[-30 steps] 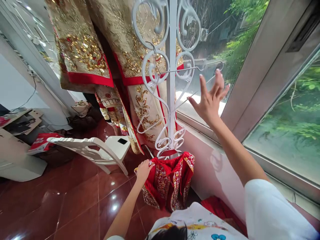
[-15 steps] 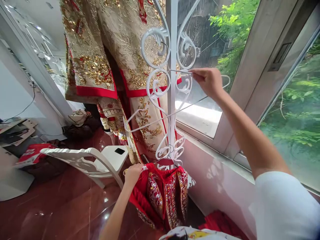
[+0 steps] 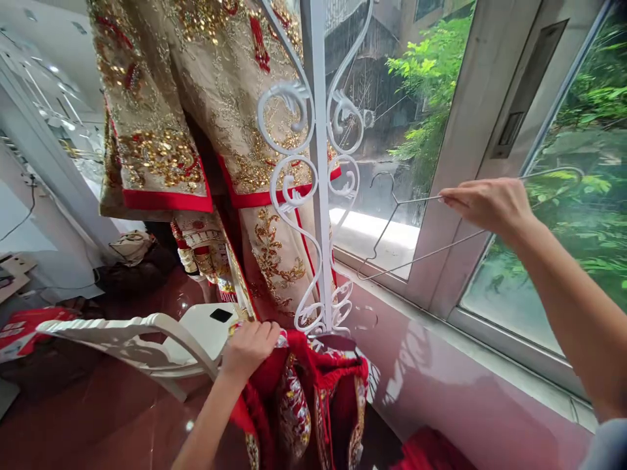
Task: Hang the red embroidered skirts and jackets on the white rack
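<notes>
My left hand (image 3: 251, 349) is closed on the waistband of a red skirt (image 3: 321, 369) covered in silver and gold embroidery, which hangs low in front of me. Out to the right, my right hand (image 3: 490, 203) pinches the upper wire of a thin metal hanger (image 3: 417, 200). The hanger's hook points up and left, in front of the window, and nothing hangs on it. Between the hands stands a white scrolled metal rack (image 3: 321, 170). Cream garments (image 3: 245, 130) with gold sequins and red hems hang behind it.
A white chair (image 3: 161, 346) stands at the left with a black phone (image 3: 221, 315) on its seat. Dark bags (image 3: 142, 267) lie on the floor behind. Framed window panels (image 3: 450, 156) and a pink wall (image 3: 416, 372) line the right side. Red cloth (image 3: 431, 450) lies at the bottom.
My right hand has carried the hanger away from the rack, to the right and down. The left hand still grips the skirt, whose waist now gapes more toward me. The view has shifted right.
</notes>
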Tool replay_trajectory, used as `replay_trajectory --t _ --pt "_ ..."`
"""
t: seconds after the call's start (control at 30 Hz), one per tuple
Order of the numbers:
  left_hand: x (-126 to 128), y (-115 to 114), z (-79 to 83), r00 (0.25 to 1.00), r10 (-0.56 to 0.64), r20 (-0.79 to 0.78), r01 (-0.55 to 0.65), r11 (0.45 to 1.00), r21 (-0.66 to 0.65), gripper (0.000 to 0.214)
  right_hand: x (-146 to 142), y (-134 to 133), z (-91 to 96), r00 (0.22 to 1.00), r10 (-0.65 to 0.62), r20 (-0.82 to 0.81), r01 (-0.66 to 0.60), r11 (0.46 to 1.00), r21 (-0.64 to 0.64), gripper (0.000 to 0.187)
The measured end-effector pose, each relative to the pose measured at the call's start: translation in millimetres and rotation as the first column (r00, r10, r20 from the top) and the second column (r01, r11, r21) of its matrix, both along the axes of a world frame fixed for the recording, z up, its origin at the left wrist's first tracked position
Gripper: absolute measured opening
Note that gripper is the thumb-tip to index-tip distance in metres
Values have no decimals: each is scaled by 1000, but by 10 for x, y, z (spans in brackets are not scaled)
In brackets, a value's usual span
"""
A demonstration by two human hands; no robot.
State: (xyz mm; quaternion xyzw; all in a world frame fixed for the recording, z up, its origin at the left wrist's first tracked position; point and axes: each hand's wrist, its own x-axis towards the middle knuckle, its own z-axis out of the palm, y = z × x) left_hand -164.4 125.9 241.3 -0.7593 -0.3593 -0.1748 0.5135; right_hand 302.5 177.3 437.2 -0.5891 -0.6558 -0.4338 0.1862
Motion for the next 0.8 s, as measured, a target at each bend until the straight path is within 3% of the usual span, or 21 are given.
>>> replay_trajectory --t 0.13,0.27,0.37,0.47,0.57,0.7,0.8 --pt "-243 -11 706 962 228 151 -247 961 122 30 -123 120 -167 997 -65 34 67 996 -58 36" --pt "-324 75 1383 816 438 377 -451 891 -58 26 -258 264 -306 997 -28 71 31 999 -40 39" --pt "-238 162 1858 732 498 465 -468 864 -187 38 -345 361 -401 998 -19 53 21 999 -42 40" --pt "-157 284 2177 727 473 497 -405 881 -246 60 -436 439 -508 999 15 42 -12 997 -74 39" --pt "-148 373 2198 746 433 506 -312 898 -309 68 -504 477 -646 999 42 18 -40 995 -90 39" --pt "-177 321 1877 721 528 449 -351 837 -420 54 -503 503 -807 998 47 -40 -51 995 -88 41" --pt "-216 252 1665 677 591 439 -423 801 -424 42 -469 544 -845 994 92 -52 -97 990 -105 40"
